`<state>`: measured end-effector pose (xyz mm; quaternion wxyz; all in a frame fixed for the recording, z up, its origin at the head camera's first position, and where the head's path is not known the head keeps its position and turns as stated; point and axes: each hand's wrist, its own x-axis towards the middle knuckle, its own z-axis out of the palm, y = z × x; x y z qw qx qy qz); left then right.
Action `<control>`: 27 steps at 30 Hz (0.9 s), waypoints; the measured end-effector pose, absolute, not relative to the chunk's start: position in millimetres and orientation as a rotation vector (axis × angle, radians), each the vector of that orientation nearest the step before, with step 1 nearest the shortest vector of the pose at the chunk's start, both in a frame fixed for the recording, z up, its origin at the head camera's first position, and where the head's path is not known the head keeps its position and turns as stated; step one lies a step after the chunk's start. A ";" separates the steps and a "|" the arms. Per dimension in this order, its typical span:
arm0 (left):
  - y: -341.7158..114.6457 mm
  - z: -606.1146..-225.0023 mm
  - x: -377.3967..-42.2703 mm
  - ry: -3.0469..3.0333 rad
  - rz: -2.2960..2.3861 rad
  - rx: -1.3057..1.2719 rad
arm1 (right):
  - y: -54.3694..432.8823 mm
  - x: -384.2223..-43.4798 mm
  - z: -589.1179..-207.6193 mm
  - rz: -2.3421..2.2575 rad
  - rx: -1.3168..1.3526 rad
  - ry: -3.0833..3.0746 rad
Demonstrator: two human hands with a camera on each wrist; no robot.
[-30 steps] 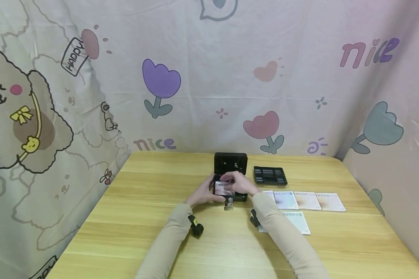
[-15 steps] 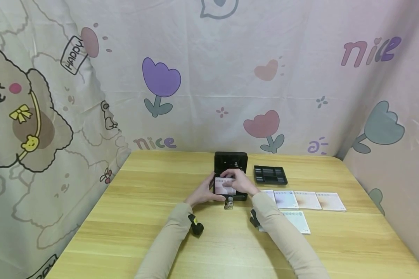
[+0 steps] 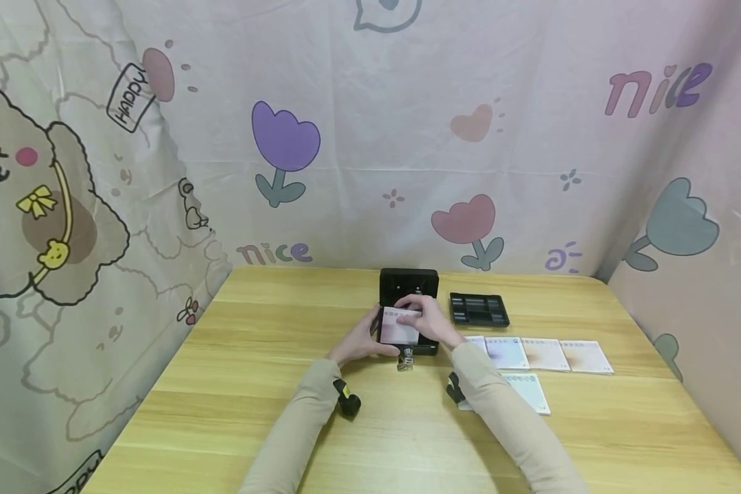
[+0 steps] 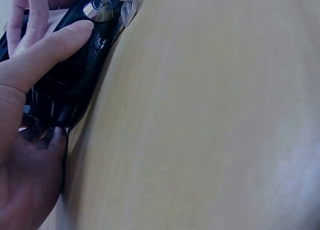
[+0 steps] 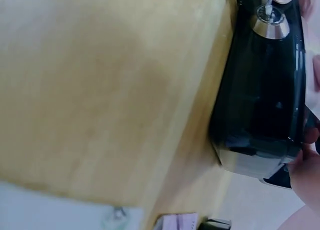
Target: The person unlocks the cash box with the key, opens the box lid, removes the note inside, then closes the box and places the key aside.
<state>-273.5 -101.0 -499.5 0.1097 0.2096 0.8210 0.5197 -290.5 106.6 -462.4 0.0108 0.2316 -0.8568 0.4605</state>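
A black cash box (image 3: 409,278) stands on the table with its lid raised. My left hand (image 3: 358,341) grips its left side, the thumb lying along the front edge beside the lock (image 4: 98,10). A bunch of keys (image 3: 405,361) hangs from that lock. With its thumb on the face and fingers at the far edge, my right hand (image 3: 431,324) pinches a stack of pinkish banknotes (image 3: 398,335) at the box's opening. The right wrist view shows mostly the box's front (image 5: 260,95); the box's inside is largely hidden.
A black compartment tray (image 3: 478,311) lies to the right of the box. Several stacks of printed notes (image 3: 545,355) form a row in front of it, with a greenish stack (image 3: 529,392) nearer, partly covered by the right sleeve. A patterned cloth (image 3: 346,137) hangs behind the table.
The pinkish note stack has shifted upward and slightly right in the right hand, and more of its face shows. The left hand has stayed on the cash box.
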 end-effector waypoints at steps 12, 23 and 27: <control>-100.2 -500.3 -273.5 2.374 1.584 0.611 | 120.9 -277.9 -440.8 1.403 0.643 -2.597; -101.4 -497.8 -270.7 2.415 1.556 0.575 | 155.7 -262.3 -426.5 1.394 0.749 -2.599; -100.9 -496.5 -269.0 2.438 1.505 0.554 | 171.8 -256.6 -425.6 1.349 0.777 -2.629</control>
